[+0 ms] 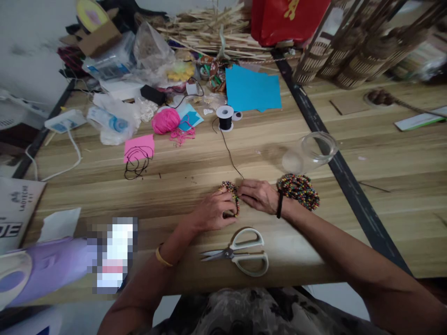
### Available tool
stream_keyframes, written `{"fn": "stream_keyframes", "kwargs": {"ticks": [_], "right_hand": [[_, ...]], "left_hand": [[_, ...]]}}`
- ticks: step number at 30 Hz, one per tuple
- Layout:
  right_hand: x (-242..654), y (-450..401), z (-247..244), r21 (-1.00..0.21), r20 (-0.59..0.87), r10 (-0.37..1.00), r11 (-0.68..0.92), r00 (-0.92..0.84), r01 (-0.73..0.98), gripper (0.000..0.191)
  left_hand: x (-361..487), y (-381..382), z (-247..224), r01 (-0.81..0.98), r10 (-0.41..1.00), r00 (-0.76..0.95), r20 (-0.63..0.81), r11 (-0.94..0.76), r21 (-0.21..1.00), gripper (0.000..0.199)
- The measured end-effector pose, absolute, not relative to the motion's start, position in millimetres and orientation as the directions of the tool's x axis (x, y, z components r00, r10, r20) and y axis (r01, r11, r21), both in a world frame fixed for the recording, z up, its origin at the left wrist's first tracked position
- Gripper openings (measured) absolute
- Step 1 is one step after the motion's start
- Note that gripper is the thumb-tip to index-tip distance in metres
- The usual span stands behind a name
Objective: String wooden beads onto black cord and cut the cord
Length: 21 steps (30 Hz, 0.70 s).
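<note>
My left hand (216, 209) curls around a loop of small multicoloured beads (230, 187), its fingers closed on the strand. Pinched fingers of my right hand (260, 195) meet the loop's right side, where a thin black cord (228, 151) runs in under them; the exact grip point is hidden. That cord leads back to a white spool of black cord (225, 118). Beside my right wrist lies a coiled pile of the same beads (299, 190). White-handled scissors (232, 253) rest just below both hands, blades apart and pointing left.
A clear glass jar (310, 151) lies beyond the bead pile. Pink yarn (165, 121), blue paper sheets (253, 88) and a pink note (138, 148) with black cord sit farther back. To the left are a phone (117, 253) and a lilac object (52, 267).
</note>
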State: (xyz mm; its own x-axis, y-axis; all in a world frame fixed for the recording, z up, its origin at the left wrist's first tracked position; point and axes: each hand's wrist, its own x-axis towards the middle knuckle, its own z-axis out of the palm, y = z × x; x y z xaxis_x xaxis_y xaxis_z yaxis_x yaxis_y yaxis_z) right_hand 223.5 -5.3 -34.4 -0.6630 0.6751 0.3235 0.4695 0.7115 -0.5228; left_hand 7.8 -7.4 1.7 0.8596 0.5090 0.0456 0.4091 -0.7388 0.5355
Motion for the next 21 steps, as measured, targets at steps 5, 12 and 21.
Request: {"fn": "stream_keyframes", "kwargs": {"ticks": [5, 12, 21], "right_hand": [[223.7, -4.7, -31.6, -0.530, 0.318, 0.663, 0.717, -0.678, 0.452, 0.022], [224.4, -3.2, -32.3, -0.523, 0.306, 0.656, 0.721, -0.689, 0.454, 0.020], [224.7, -3.7, -33.0, -0.510, 0.320, 0.649, 0.732, -0.691, 0.451, 0.021]], "left_hand": [[11.6, -10.3, 1.4, 0.419, 0.513, 0.857, 0.055, -0.754, 0.507, 0.015], [11.9, -9.7, 1.6, 0.394, 0.497, 0.863, 0.092, -0.775, 0.494, 0.016], [6.2, -2.6, 1.6, 0.329, 0.507, 0.855, 0.109, -0.693, 0.642, 0.010]]}}
